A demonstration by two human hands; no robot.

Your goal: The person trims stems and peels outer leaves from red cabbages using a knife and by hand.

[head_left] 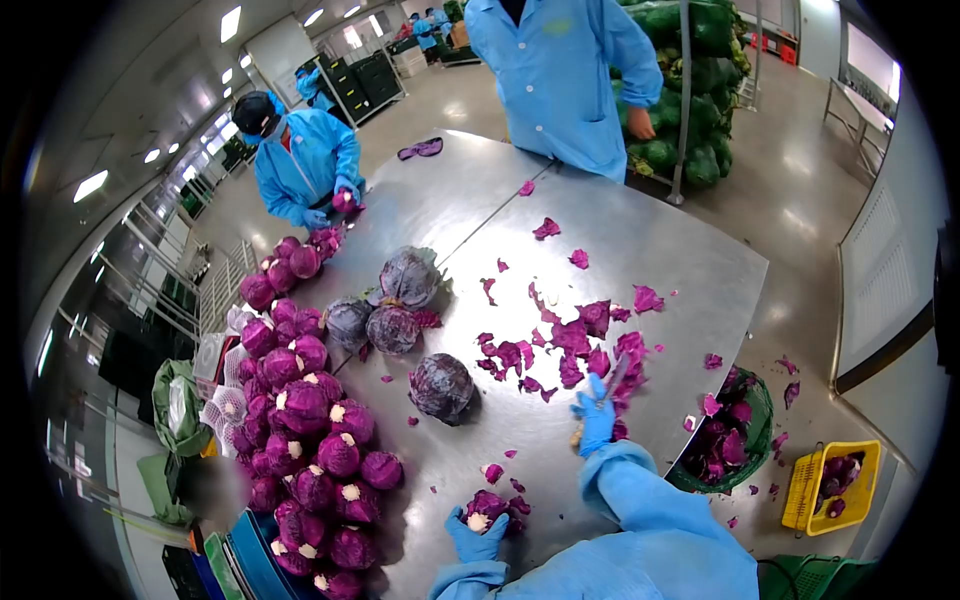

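Purple cabbage [487, 508] and knife [619, 372]
Left hand [476, 538] curls round the cabbage; right hand [596, 420] is closed on the knife. Far coat [550, 90] has a blurry green mark [557, 28].

The knife [619, 374] is blurring, the left hand [476, 538] is hiding part of a cabbage [487, 505], the frame's top is cutting off the standing person [550, 85], and a smudge [212, 486] is masking something.

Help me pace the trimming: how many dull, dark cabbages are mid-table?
4: back cabbage, left cabbage and middle cabbage clustered; near cabbage alone. The bright pile may hide more.
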